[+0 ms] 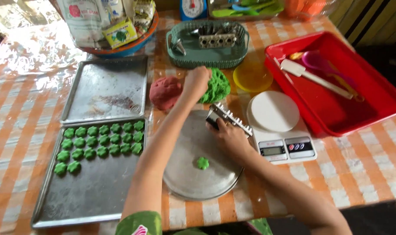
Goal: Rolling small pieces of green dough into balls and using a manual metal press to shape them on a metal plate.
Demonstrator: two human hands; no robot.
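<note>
Far left on the table (15, 130), a baking tray (98, 196) carries rows of small green flower-shaped cookies (103, 140), with an empty tray (106, 87) above it. Next comes a lump of red dough (164, 92), and right beside it the left hand (197, 81) is closed down on the mound of green dough (217, 86), fingers pinching into it. Below, one green cookie (202, 163) sits on a round metal plate (193, 174). The right hand (229, 135) grips a metal cookie press (228, 118); its long axis runs diagonally, upper left to lower right, teeth facing away. Right of that stands a white kitchen scale (278, 130), then a red tray (337, 87).
</note>
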